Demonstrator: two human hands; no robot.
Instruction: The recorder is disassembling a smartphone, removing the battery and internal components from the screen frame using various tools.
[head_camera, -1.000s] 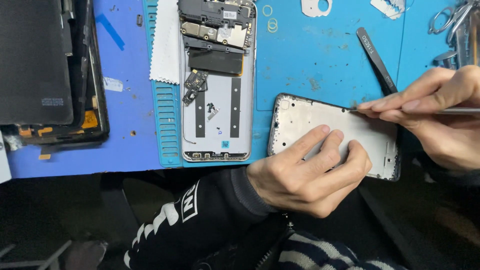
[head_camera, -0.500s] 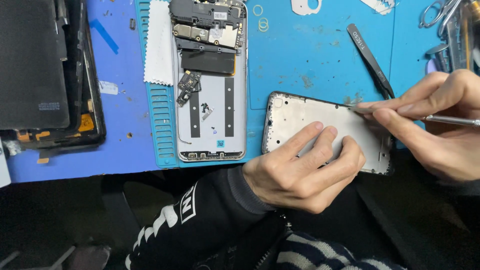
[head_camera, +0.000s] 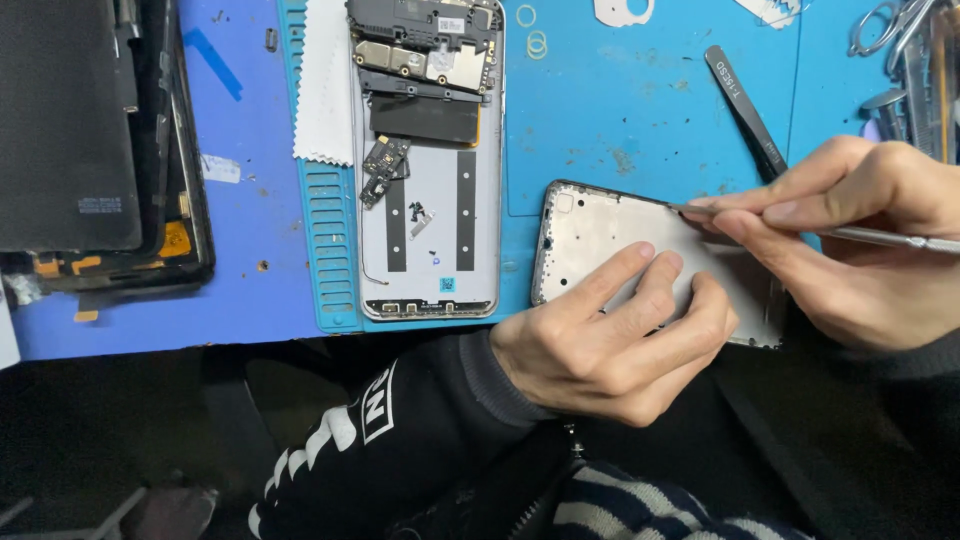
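Your blue work mat (head_camera: 620, 110) carries an opened phone body (head_camera: 430, 160), boards exposed, a small square blue sticker near its lower end. Right of it, at the mat's near edge, lies the pale, bare phone frame (head_camera: 590, 230), overhanging slightly toward you. Your left hand (head_camera: 610, 345) presses it flat with three fingers. Your right hand (head_camera: 860, 240) pinches a thin metal tool (head_camera: 880, 237), tip at the frame's top edge. Black tweezers (head_camera: 745, 105) lie just beyond; open mat remains between.
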